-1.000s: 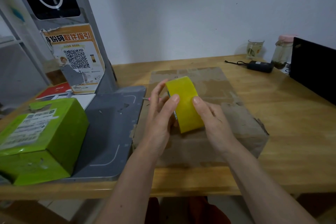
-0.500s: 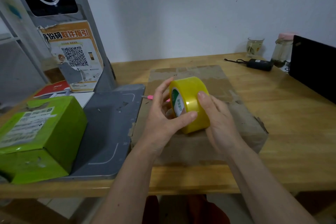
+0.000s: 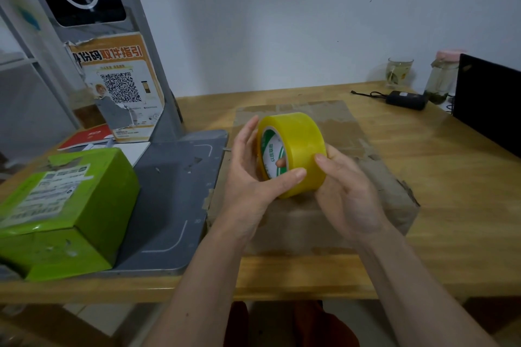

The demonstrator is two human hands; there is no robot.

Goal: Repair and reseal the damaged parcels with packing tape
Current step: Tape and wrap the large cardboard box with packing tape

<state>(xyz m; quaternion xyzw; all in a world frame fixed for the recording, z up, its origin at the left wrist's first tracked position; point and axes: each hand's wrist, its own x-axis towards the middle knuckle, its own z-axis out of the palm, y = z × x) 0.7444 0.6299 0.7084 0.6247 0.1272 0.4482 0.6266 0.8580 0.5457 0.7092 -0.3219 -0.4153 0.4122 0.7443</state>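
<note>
Left hand (image 3: 248, 177): holds the tape roll (image 3: 293, 153) from the left side, thumb pressing on its yellow band, fingers behind the core
Right hand (image 3: 346, 191): grips the same roll from the right, thumb on the band
Wooden table (image 3: 451, 177): it carries all the things
Grey mat (image 3: 169, 200): left of the brown parcel, touching it
Brown parcel (image 3: 366, 191): flat under the roll, worn edges, old tape strips
Green parcel (image 3: 64, 211): well left of the brown parcel, on the mat
Tape roll: raised above the brown parcel, between both hands
</note>
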